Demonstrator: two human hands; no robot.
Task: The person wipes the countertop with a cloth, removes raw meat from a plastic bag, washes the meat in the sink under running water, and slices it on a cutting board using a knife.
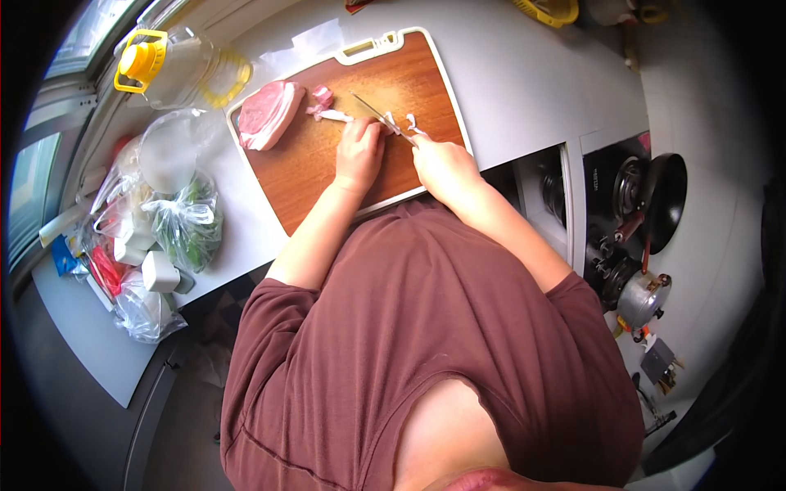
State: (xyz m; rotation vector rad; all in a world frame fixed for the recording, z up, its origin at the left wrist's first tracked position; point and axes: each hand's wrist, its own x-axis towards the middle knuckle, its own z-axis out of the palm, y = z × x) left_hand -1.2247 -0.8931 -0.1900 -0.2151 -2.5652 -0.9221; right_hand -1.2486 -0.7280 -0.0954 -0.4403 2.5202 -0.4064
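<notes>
Toward twelve o'clock in our head view, our right hand (444,168) wraps around the knife (370,108) above the cutting board (286,182). Our left hand (360,155) bends its fingers beside the blade; we cannot tell whether they pinch anything. Toward eleven, our meat slab (268,114) lies on the board.

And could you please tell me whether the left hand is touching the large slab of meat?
Apart: the head view shows bare brown cutting board between the left hand and the large slab of meat.
</notes>
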